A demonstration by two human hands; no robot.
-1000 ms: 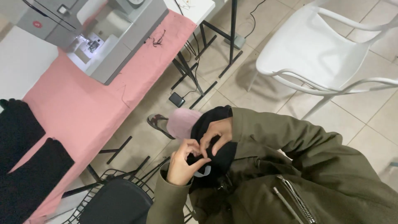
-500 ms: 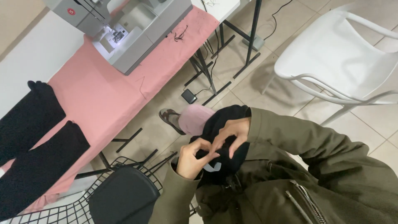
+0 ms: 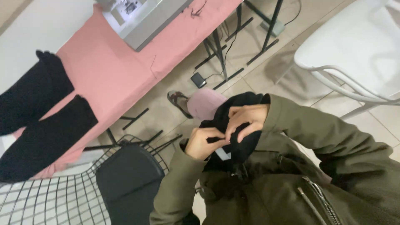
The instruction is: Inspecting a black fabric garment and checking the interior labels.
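Close together, both hands pinch black fabric.
Left hand (image 3: 203, 143) and right hand (image 3: 246, 118) each hold a closed grip on the black cloth (image 3: 237, 143); a wire chair (image 3: 75, 196) stands near the pink tabletop (image 3: 121, 71).

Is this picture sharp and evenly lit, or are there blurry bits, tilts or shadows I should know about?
Head view: soft, even light, no glare; faint shadows on the tiled floor under the white chair. The whole frame is tilted. Both hands, left hand and right hand, and the black fabric they pinch look slightly soft; the fabric's folds are lost in its darkness. The sewing machine is cut off at the top edge.
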